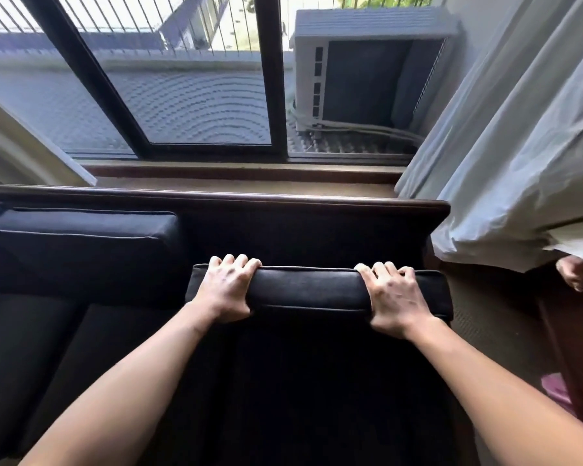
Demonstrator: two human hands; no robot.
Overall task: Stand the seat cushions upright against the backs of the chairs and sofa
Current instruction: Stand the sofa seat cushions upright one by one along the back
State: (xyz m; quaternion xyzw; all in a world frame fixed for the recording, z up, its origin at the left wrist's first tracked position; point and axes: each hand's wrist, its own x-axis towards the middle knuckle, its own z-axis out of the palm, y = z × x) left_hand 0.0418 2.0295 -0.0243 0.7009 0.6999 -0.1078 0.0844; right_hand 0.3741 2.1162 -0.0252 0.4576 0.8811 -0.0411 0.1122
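Note:
A dark seat cushion [312, 292] is lifted on its edge over the right end of the dark sofa [48, 348], with a gap between it and the sofa's wooden-topped back [283, 198]. My left hand [224, 292] grips the cushion's top edge near its left end. My right hand [396, 299] grips the same edge near its right end. To the left, another dark cushion [81, 243] stands upright against the sofa back.
A window with a black frame [270, 79] lies behind the sofa, with an air conditioner unit [367, 65] outside. A pale curtain [519, 146] hangs at the right. Another person's hand [574, 272] shows under the curtain, and something pink [557, 390] lies low on the right.

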